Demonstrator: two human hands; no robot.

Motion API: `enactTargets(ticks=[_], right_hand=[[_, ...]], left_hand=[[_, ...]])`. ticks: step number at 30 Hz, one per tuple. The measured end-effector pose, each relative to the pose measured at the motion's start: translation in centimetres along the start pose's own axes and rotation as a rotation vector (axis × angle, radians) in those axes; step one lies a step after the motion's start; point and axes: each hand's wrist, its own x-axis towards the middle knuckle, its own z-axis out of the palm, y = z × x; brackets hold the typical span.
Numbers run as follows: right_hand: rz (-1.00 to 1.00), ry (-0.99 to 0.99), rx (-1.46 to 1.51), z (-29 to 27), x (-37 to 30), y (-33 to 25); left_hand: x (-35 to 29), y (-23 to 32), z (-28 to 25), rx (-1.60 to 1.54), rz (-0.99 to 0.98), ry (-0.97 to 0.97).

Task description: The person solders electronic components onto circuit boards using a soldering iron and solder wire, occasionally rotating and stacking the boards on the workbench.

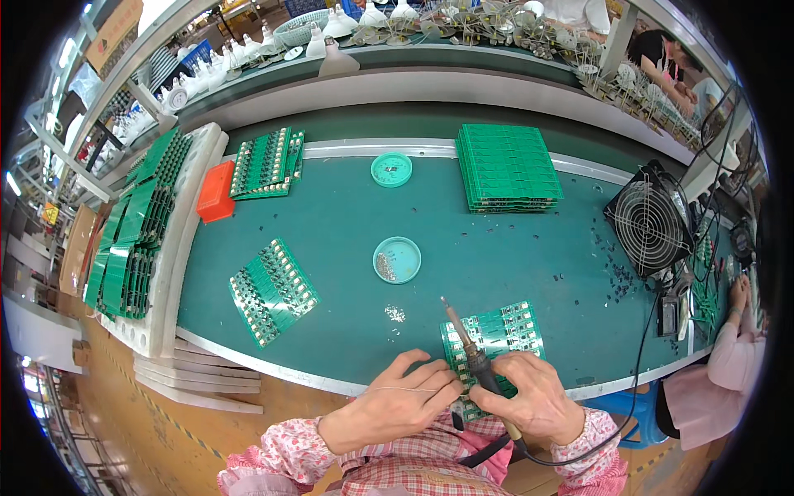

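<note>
My right hand (533,395) is closed around the handle of a soldering iron (488,376), whose tip points up and left past the top left corner of a green circuit board panel (509,326). This panel lies at the table's near edge, partly covered by my hands. At its left side rests my left hand (401,401), fingers bent together toward the board. A thin pale strand crosses the back of that hand; what its fingertips grip is hidden. Left of the panel is a small pile of tiny pale parts (395,314). Beyond it, a turquoise dish (398,260) contains similar bits.
Another panel (273,291) lies to the left; panels are stacked at the back (509,165) and back left (266,163). A red box (217,192), a second dish (391,169) and a black fan (649,221) stand around. The iron's cord (633,397) runs right, near a co-worker's arm (734,331).
</note>
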Motion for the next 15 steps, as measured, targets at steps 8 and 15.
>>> enactTargets(ticks=[8,15], right_hand=[[0.182,0.187,-0.014,2.2,-2.5,0.8],[0.574,0.276,-0.094,5.6,-2.1,-1.8]], left_hand=[[-3.6,-1.7,-1.5,-0.115,-0.310,0.046],[-5.3,-4.5,0.0,-0.110,-0.716,0.421]])
